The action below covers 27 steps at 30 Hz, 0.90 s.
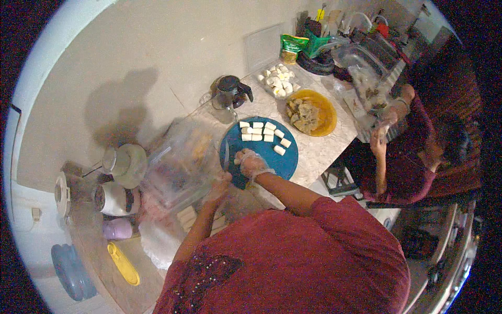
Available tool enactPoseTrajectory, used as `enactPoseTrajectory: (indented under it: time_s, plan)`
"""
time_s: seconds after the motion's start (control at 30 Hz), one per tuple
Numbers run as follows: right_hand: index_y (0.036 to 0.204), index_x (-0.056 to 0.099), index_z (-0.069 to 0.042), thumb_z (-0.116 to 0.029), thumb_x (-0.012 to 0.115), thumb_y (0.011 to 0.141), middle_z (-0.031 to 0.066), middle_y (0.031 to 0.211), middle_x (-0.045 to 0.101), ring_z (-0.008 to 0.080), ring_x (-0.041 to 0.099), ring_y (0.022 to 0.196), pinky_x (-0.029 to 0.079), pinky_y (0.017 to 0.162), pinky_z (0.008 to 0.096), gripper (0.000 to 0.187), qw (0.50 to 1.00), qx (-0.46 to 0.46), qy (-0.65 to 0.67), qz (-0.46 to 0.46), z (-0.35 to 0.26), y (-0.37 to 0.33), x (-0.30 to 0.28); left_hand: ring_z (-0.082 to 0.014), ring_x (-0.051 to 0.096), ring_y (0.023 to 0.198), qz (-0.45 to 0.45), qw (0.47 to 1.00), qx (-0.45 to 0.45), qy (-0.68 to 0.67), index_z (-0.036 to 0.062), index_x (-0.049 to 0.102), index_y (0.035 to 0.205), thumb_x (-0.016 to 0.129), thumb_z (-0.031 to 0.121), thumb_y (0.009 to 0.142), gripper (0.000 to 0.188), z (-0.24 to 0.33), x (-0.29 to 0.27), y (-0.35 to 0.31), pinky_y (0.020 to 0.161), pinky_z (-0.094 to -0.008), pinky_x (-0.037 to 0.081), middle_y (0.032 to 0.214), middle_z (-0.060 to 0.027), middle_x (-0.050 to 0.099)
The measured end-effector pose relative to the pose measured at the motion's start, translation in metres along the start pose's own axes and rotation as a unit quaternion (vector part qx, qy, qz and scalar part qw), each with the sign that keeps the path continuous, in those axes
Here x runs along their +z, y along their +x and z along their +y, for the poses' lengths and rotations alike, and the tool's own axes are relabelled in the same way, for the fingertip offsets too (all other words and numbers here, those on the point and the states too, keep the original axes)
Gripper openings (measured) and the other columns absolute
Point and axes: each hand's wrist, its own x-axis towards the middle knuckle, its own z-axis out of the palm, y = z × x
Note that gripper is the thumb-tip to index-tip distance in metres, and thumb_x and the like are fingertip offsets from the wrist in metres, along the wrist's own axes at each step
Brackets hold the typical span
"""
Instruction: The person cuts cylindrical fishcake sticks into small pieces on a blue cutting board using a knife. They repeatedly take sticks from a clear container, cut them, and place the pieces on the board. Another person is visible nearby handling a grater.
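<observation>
On the blue round board [282,165] lie several short white cylindrical pieces [257,131], most grouped in rows at its far side. My right hand [252,163], in a clear plastic glove, is over the near part of the board with its fingers curled together; what they hold, if anything, does not show. My left hand [221,181], also in a clear glove, is at the board's near left edge. Its fingers are too blurred to read. Just beyond it, a narrow pale blade-like strip [227,152] lies along the board's left edge.
Beyond the board stand a glass jug with black lid [228,86], a clear tray of white chunks [280,81] and an amber plate [328,116] of pale pieces. Clear plastic [172,162] covers things at left, near a white mug [112,199]. Another person [402,152] works at the right.
</observation>
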Motion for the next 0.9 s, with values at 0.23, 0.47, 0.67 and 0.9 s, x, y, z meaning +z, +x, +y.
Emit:
enactPoseTrajectory:
  time_s: [0.23,0.47,0.67,0.9]
  plan:
    - [0.101,0.073,-0.008,-0.016,0.066,0.087,0.0204,0.104,0.071,0.0403,0.069,0.099,0.055,0.088,0.0485,0.017,0.993,0.088,0.040,-0.068,-0.008,0.012,-0.025,-0.0447,0.065,0.111,-0.058,0.939,0.026,0.337,0.0066,0.062,0.120,0.048,0.043,0.103,0.043,-0.050,0.016,0.034,0.094,-0.0516,0.051,0.120,-0.0243,0.067]
    - [0.103,0.073,-0.008,-0.013,0.065,0.082,0.0203,0.099,0.073,0.0410,0.070,0.095,0.054,0.084,0.0481,0.023,0.975,0.102,0.132,0.148,0.055,-0.005,-0.067,-0.0447,0.065,0.103,0.028,0.990,0.011,0.138,0.0076,0.064,0.118,0.044,0.038,0.105,0.038,-0.084,0.035,0.031,0.086,-0.0505,0.052,0.110,-0.0207,0.067]
    - [0.116,0.070,-0.007,-0.012,0.071,0.079,0.0206,0.111,0.070,0.0387,0.068,0.103,0.055,0.089,0.0474,0.037,0.967,0.179,0.069,0.168,0.106,-0.009,-0.083,-0.0400,0.063,0.104,-0.037,0.998,0.030,0.043,0.0045,0.063,0.117,0.046,0.056,0.101,0.056,-0.035,0.020,0.025,0.091,-0.0505,0.048,0.105,-0.0204,0.066]
    - [0.144,0.053,-0.009,-0.013,0.082,0.074,0.0194,0.126,0.063,0.0388,0.060,0.120,0.050,0.104,0.0450,0.075,0.963,0.146,0.060,0.220,0.090,-0.036,-0.086,-0.0301,0.062,0.097,-0.051,0.993,-0.086,-0.056,0.0029,0.063,0.116,0.053,0.053,0.099,0.053,0.037,0.002,-0.015,0.089,-0.0465,0.049,0.103,-0.0158,0.065]
